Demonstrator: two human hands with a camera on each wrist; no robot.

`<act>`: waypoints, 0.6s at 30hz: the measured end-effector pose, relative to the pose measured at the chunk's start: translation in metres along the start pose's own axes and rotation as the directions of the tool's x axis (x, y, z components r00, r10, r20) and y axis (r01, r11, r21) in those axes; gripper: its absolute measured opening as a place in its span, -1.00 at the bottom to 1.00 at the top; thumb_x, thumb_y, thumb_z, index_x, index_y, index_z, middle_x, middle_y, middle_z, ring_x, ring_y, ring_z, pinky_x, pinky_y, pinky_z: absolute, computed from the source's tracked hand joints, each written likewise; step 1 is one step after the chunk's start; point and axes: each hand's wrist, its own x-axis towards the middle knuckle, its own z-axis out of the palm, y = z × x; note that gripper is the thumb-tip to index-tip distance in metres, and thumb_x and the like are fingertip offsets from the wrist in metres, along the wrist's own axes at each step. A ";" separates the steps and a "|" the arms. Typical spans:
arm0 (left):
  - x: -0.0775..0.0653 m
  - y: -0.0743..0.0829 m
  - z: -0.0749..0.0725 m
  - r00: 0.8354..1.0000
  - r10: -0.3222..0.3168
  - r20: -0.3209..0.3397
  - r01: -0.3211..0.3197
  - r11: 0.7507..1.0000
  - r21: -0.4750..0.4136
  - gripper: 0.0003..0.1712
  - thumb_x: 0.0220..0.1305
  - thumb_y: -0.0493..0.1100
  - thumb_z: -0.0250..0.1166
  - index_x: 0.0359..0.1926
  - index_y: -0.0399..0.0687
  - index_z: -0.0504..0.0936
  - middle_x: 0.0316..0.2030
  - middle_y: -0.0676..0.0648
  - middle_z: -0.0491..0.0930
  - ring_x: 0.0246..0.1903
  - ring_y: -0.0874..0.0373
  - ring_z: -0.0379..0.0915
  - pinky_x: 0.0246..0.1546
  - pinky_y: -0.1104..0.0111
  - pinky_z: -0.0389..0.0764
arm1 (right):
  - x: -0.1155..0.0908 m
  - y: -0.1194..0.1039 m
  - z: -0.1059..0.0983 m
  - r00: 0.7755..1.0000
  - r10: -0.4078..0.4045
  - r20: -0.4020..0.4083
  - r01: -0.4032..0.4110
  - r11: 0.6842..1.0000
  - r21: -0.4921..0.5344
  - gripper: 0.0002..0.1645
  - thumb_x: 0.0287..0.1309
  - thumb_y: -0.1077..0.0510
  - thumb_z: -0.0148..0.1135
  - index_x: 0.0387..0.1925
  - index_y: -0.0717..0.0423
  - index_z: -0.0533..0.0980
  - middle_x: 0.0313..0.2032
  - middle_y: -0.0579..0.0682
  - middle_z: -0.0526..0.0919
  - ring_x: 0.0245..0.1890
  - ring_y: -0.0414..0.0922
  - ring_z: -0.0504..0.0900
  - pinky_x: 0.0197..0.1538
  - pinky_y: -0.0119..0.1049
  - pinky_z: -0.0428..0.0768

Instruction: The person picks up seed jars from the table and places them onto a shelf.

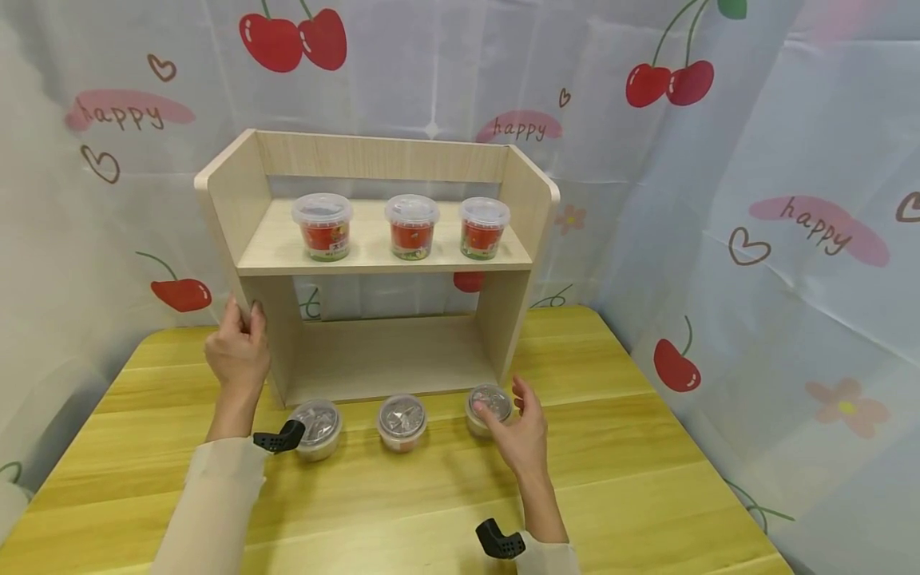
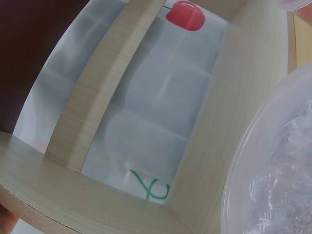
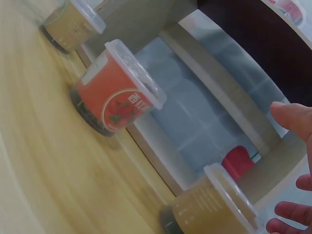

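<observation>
A small light-wood two-tier shelf (image 1: 388, 267) stands on the table. My left hand (image 1: 239, 351) grips the front edge of its left side panel (image 2: 29, 180). In front of the shelf sit three lidded plastic tubs in a row: a left tub (image 1: 317, 431), a middle tub (image 1: 402, 423) with a red label, and a right tub (image 1: 489, 409). My right hand (image 1: 523, 427) is at the right tub, thumb overlapping its lid in the head view and fingers spread. The right wrist view shows that thumb (image 3: 292, 117) and the fingers apart, with nothing between them.
On the upper tier stand three more lidded tubs with red labels, at left (image 1: 323, 228), centre (image 1: 412, 228) and right (image 1: 485, 229). A cherry-print curtain (image 1: 431, 72) hangs behind the yellow wood-grain table (image 1: 611, 447) and along its right side.
</observation>
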 end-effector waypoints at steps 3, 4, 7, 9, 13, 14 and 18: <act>0.000 -0.001 -0.001 1.000 0.001 0.001 -0.001 1.000 0.001 -0.70 0.34 -0.12 0.14 -0.38 -0.33 0.46 -0.73 -0.26 0.38 -0.74 -0.01 0.20 -0.70 0.22 0.14 | 0.000 0.003 0.002 1.000 -0.002 0.004 0.002 1.000 -0.020 -0.01 -0.04 -0.05 0.55 0.34 0.26 0.30 0.18 0.29 0.43 0.13 0.23 0.41 0.22 0.12 0.32; 0.001 -0.001 -0.001 1.000 0.001 0.001 -0.001 1.000 0.001 -0.69 0.34 -0.12 0.13 -0.39 -0.33 0.46 -0.73 -0.26 0.38 -0.74 -0.01 0.19 -0.70 0.22 0.14 | 0.000 0.004 0.003 1.000 -0.002 0.003 0.002 1.000 -0.026 -0.01 -0.04 -0.06 0.55 0.34 0.26 0.30 0.18 0.30 0.43 0.14 0.23 0.42 0.22 0.12 0.33; 0.001 -0.001 -0.001 1.000 0.009 0.005 -0.009 1.000 0.000 -0.69 0.34 -0.11 0.14 -0.40 -0.31 0.45 -0.73 -0.24 0.37 -0.74 0.05 0.17 -0.69 0.21 0.14 | 0.000 0.007 0.004 1.000 0.003 0.001 -0.003 0.999 -0.044 -0.01 -0.03 -0.06 0.54 0.34 0.26 0.30 0.17 0.30 0.43 0.14 0.23 0.42 0.21 0.12 0.35; 0.001 -0.001 -0.001 1.000 0.013 0.004 -0.013 1.000 -0.002 -0.70 0.33 -0.12 0.15 -0.40 -0.31 0.46 -0.74 -0.23 0.37 -0.74 0.14 0.14 -0.70 0.22 0.14 | 0.000 0.009 0.005 1.000 0.008 -0.001 -0.008 0.999 -0.051 -0.01 -0.04 -0.05 0.54 0.34 0.27 0.30 0.17 0.30 0.44 0.13 0.24 0.43 0.20 0.12 0.36; 0.001 -0.001 -0.001 1.000 0.020 0.000 -0.020 1.000 -0.004 -0.72 0.32 -0.12 0.17 -0.37 -0.29 0.48 -0.75 -0.19 0.38 -0.72 0.35 0.07 -0.70 0.24 0.13 | 0.000 0.013 0.006 1.000 0.027 0.005 -0.027 0.997 -0.066 0.01 -0.05 -0.05 0.55 0.35 0.26 0.29 0.18 0.31 0.43 0.13 0.23 0.43 0.19 0.12 0.37; 0.001 -0.001 0.000 1.000 0.021 -0.001 -0.021 1.000 -0.004 -0.72 0.32 -0.12 0.17 -0.37 -0.29 0.49 -0.75 -0.19 0.38 -0.72 0.38 0.05 -0.70 0.24 0.13 | 0.000 0.013 0.007 0.999 0.033 0.008 -0.033 0.997 -0.070 0.01 -0.05 -0.06 0.55 0.35 0.25 0.29 0.19 0.32 0.42 0.13 0.23 0.43 0.18 0.12 0.37; 0.001 0.000 0.000 1.000 0.019 -0.005 -0.019 1.000 -0.006 -0.73 0.32 -0.12 0.18 -0.35 -0.29 0.50 -0.75 -0.19 0.38 -0.72 0.37 0.05 -0.69 0.23 0.13 | -0.001 0.017 0.007 0.998 0.060 0.017 -0.058 0.994 -0.093 0.03 -0.04 -0.07 0.54 0.37 0.24 0.27 0.21 0.34 0.41 0.12 0.23 0.43 0.15 0.13 0.39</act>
